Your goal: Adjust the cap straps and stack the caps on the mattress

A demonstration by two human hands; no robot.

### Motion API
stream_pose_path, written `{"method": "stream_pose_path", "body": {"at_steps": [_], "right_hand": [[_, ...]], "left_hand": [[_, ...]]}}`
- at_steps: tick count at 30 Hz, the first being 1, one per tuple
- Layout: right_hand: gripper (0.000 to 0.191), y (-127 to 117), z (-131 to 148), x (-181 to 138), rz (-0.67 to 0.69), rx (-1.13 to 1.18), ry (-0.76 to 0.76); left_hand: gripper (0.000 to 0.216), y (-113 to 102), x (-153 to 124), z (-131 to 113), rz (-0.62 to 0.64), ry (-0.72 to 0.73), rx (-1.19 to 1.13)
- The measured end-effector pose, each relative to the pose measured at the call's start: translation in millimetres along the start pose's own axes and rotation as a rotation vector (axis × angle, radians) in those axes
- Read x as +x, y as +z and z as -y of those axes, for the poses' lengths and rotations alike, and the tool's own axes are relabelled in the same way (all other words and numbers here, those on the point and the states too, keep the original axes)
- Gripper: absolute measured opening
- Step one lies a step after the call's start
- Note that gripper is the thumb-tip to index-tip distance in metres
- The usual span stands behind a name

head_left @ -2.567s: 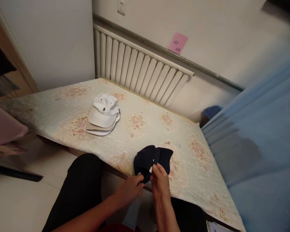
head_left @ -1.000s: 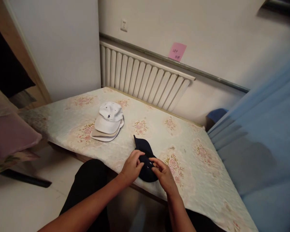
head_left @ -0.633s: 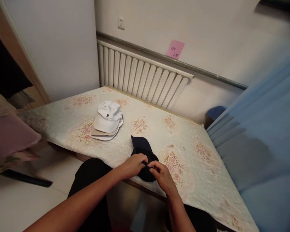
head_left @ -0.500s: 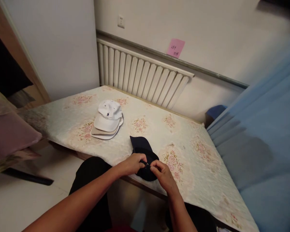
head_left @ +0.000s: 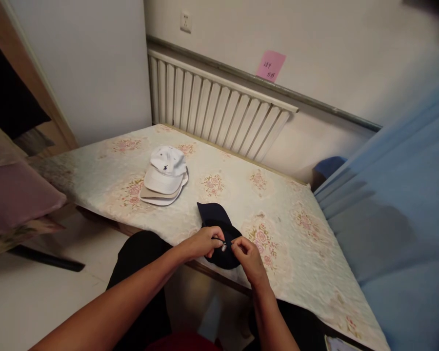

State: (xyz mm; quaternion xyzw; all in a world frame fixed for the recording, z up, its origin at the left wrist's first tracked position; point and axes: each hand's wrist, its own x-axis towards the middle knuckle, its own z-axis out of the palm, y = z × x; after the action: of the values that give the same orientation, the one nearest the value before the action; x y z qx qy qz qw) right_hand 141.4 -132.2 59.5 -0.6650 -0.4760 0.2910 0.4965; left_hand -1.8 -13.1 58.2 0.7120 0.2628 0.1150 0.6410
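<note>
A dark navy cap (head_left: 215,218) lies near the front edge of the flowered bed cover (head_left: 278,229), brim pointing away from me. My left hand (head_left: 203,241) and my right hand (head_left: 246,253) both pinch the back of the cap, fingertips nearly touching around a small metal buckle (head_left: 223,247) on its strap. Farther back on the left sits a stack of light caps (head_left: 164,175), a white one with a small dark logo on top.
A white radiator (head_left: 219,114) runs along the wall behind the bed, with a pink sticky note (head_left: 270,65) above it. A blue curtain (head_left: 398,204) hangs on the right. Pillows (head_left: 14,200) lie at the left. My dark-clad knees are below the bed edge.
The navy cap was turned over and laid with its brim away from me. Both hands closed in on the strap at its back and now pinch the buckle.
</note>
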Motion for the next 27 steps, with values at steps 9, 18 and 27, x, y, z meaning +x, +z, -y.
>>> {"method": "stream_pose_path", "body": {"at_steps": [9, 18, 27], "right_hand": [[0.012, -2.4, 3.1, -6.2, -0.002, 0.123, -0.043], [0.016, -3.1, -0.4, -5.4, 0.02, 0.108, 0.03], [0.018, 0.4, -5.7, -4.2, 0.029, 0.041, 0.049]], "left_hand": [[0.017, 3.2, -3.1, -1.2, -0.057, 0.083, 0.042], [0.011, 5.2, -3.1, 1.7, -0.164, 0.1, 0.359], [0.011, -7.4, -12.7, -21.1, -0.093, 0.457, 0.909]]}}
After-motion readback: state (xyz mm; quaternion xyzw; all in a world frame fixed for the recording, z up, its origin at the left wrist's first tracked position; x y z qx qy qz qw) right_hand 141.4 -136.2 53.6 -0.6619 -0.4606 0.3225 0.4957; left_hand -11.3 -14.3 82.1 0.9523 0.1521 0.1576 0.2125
